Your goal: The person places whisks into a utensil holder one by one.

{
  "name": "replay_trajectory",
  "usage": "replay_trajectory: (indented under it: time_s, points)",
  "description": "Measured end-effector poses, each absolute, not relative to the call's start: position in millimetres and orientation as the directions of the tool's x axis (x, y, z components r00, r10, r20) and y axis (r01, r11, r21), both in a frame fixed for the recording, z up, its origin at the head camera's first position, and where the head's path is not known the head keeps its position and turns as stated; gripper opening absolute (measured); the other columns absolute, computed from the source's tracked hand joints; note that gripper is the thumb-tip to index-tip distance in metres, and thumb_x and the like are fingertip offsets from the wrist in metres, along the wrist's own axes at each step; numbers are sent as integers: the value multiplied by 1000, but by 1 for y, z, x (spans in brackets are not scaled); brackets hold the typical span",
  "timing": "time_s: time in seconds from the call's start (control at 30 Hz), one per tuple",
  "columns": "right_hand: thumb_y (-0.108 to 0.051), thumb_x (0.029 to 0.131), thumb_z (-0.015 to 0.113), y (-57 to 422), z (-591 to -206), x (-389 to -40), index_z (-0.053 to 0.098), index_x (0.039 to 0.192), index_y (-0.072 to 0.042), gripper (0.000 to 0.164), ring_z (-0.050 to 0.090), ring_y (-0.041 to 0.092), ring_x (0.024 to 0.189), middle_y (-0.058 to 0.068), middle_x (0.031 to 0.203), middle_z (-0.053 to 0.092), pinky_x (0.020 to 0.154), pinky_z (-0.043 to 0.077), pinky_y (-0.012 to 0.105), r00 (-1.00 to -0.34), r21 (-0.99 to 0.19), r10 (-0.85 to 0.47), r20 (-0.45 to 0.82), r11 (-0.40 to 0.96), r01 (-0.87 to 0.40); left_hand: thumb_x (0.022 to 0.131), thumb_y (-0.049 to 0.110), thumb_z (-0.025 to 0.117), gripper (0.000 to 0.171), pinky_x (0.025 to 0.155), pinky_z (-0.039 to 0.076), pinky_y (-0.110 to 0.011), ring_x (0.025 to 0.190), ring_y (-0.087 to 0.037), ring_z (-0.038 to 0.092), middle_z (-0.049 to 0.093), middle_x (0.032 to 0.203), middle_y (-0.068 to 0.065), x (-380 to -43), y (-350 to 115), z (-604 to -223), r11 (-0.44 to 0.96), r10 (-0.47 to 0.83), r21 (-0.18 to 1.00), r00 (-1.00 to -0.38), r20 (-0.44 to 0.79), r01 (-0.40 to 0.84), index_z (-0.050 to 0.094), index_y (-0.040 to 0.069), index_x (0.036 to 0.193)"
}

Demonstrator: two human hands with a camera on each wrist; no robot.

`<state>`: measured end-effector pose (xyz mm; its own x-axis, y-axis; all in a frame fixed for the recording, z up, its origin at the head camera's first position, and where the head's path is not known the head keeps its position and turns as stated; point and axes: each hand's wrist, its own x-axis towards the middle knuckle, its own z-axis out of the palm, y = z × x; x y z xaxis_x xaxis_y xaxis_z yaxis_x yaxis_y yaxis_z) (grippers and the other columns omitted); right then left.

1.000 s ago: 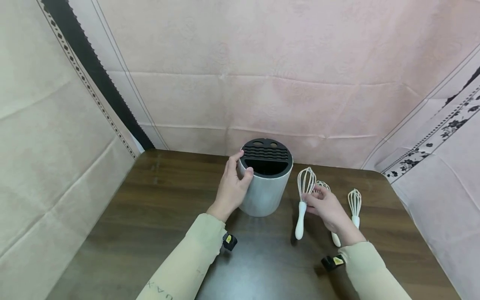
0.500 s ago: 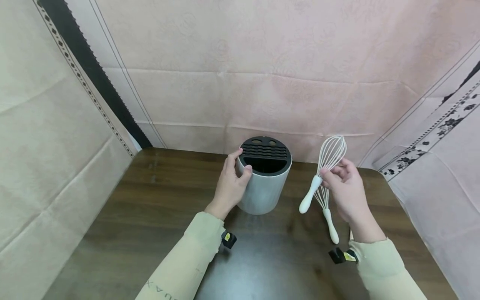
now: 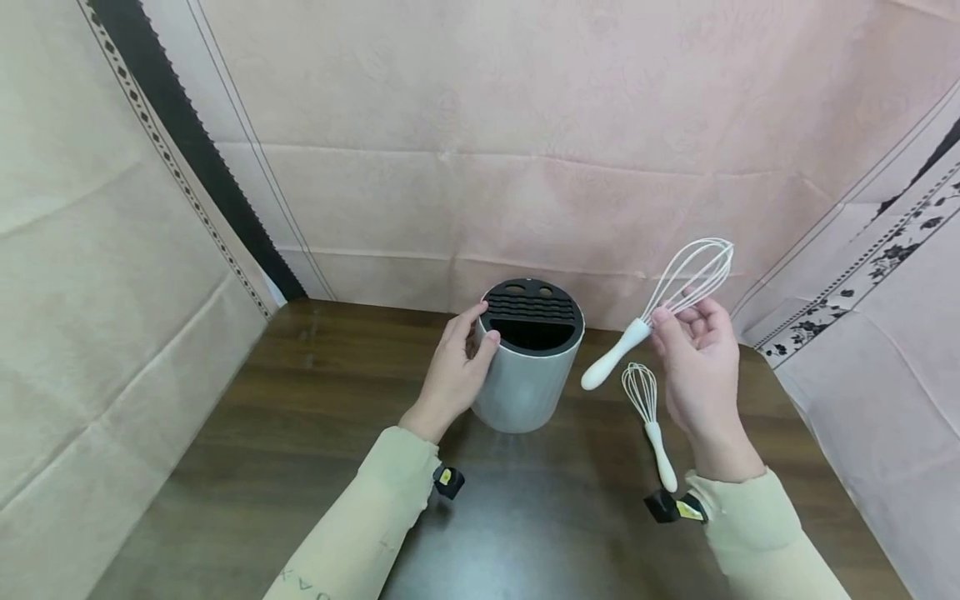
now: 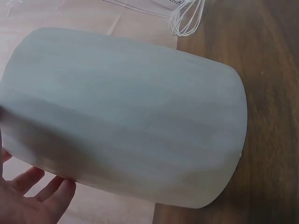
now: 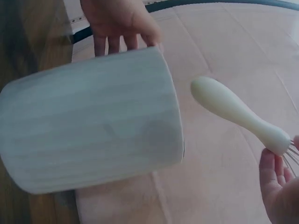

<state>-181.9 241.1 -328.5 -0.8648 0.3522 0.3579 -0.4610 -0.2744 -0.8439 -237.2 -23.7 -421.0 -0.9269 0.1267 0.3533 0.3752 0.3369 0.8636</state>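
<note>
A pale grey utensil holder (image 3: 521,396) with a black slotted lid (image 3: 531,308) stands upright near the table's back. My left hand (image 3: 455,367) holds its left side, thumb in front and fingers around behind; in the left wrist view the fingertips touch its wall. My right hand (image 3: 701,367) pinches a white whisk (image 3: 637,331) where the wires meet the handle. That whisk is raised and tilted, its handle end pointing down-left towards the holder and its wire head up-right. Below it a smaller white whisk (image 3: 655,437) lies on the table, just left of my right wrist.
The brown wooden table (image 3: 322,433) reaches back to a pale pink cloth wall (image 3: 450,200). Cloth sides (image 3: 135,350) with dark patterned borders flank the table left and right. Loose wires of a whisk (image 4: 188,18) show at the top of the left wrist view.
My right hand has lifted the larger whisk off the table, up and to the right, tilting its head rightward. A third whisk at the right is now hidden by my arm. The left hand stays put.
</note>
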Motion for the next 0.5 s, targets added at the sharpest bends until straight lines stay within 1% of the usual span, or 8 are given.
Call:
replay_trajectory:
  time_s: [0.17, 0.33, 0.43, 0.5]
  points:
    - [3, 88, 65, 229, -325, -186, 37, 130, 1, 51, 58, 20, 88, 16, 105, 47, 77, 55, 30, -832, -779, 418, 364, -354, -518, 98, 47, 48, 51, 103, 40, -35, 121, -15, 45, 40, 140, 1, -235, -22, -421, 292, 108, 890, -937, 333, 350, 38, 32, 146]
    - [4, 87, 65, 216, -323, -193, 34, 129, -1, 52, 57, 23, 90, 17, 104, 46, 80, 55, 34, -797, -707, 488, 356, -416, -571, 98, 45, 47, 51, 103, 40, -40, 122, -17, 45, 38, 141, 0, -235, -20, -421, 286, 100, 893, -938, 332, 347, 37, 32, 146]
    - [2, 87, 66, 208, -324, -198, 33, 127, -1, 53, 57, 26, 94, 21, 108, 46, 82, 54, 37, -773, -676, 517, 368, -423, -604, 99, 44, 46, 50, 103, 40, -42, 123, -19, 45, 38, 141, -1, -235, -19, -422, 273, 103, 893, -934, 341, 357, 36, 32, 147]
    - [-1, 87, 67, 203, -325, -201, 32, 127, -1, 53, 57, 26, 95, 23, 112, 45, 84, 53, 38, -767, -685, 517, 380, -400, -609, 99, 43, 45, 50, 103, 40, -42, 123, -18, 45, 38, 141, -1, -234, -18, -422, 273, 103, 894, -935, 340, 355, 36, 32, 147]
